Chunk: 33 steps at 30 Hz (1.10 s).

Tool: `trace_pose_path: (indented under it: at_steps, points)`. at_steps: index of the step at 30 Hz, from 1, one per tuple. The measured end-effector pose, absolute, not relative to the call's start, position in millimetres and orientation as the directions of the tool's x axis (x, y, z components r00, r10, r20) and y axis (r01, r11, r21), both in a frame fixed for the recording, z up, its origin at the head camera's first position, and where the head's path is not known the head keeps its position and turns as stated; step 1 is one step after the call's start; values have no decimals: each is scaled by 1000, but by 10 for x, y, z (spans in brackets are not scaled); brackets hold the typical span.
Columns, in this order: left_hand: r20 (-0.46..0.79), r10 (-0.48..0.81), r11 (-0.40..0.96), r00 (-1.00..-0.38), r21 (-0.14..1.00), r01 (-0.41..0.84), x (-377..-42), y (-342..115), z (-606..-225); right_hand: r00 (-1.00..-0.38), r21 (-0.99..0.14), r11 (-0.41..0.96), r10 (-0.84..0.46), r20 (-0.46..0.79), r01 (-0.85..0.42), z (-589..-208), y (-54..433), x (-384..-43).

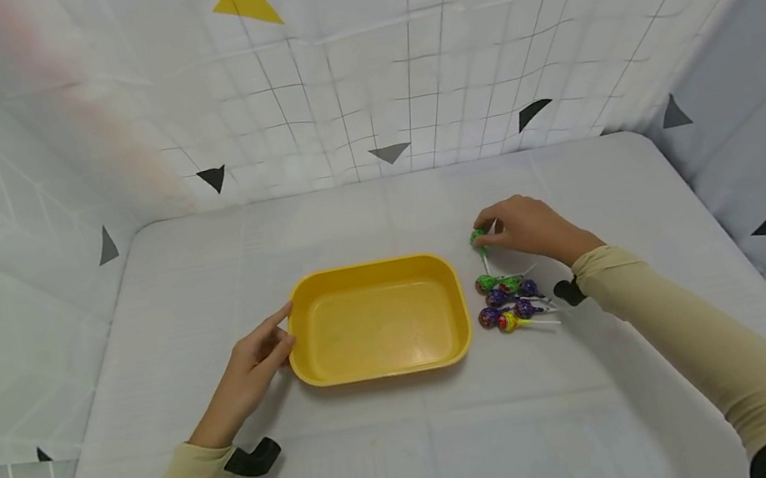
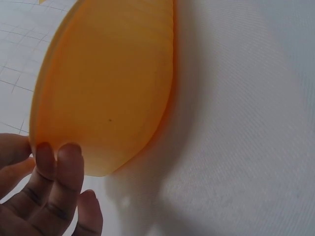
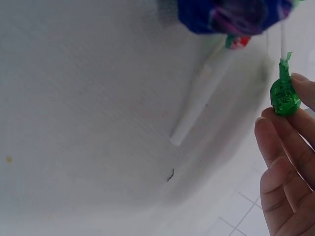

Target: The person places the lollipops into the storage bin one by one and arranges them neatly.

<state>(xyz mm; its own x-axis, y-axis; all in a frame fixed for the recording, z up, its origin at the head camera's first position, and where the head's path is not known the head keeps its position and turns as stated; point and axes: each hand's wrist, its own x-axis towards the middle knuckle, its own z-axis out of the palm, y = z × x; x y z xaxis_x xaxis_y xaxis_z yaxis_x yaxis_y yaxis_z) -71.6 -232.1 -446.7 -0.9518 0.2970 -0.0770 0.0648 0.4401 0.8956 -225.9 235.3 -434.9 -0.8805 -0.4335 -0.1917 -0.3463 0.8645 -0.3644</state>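
In the head view my left hand (image 1: 247, 380) is at the left end of a yellow plastic tray (image 1: 369, 272). Its fingertips (image 2: 69, 152) touch the tray's outer wall near the rim. At the upper right my right hand (image 1: 529, 230) pinches the head of a green-wrapped lollipop (image 3: 285, 96) between thumb and fingers, the white stick pointing away from the palm. Just below that hand lies a small pile of lollipops: green ones (image 1: 485, 283), purple ones (image 1: 489, 317) and a yellow one (image 1: 508, 322) at the front. A purple wrapper (image 3: 236, 17) looms large in the right wrist view.
All of this is on a table covered with a white cloth (image 1: 391, 466). White sheeting (image 1: 354, 66) with grid lines and triangle markers rises behind the table and at both sides. The pile lies close to the tray's right end.
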Motion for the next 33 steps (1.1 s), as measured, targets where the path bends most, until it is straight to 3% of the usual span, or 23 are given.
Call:
trace_pose_path:
  at_steps: [33]
  points:
    - [-58, 295, 450, -954, 889, 85, -707, -2326, -4464, -846, -391, 790, -531, -50, -473, -3923, 1978, -2041]
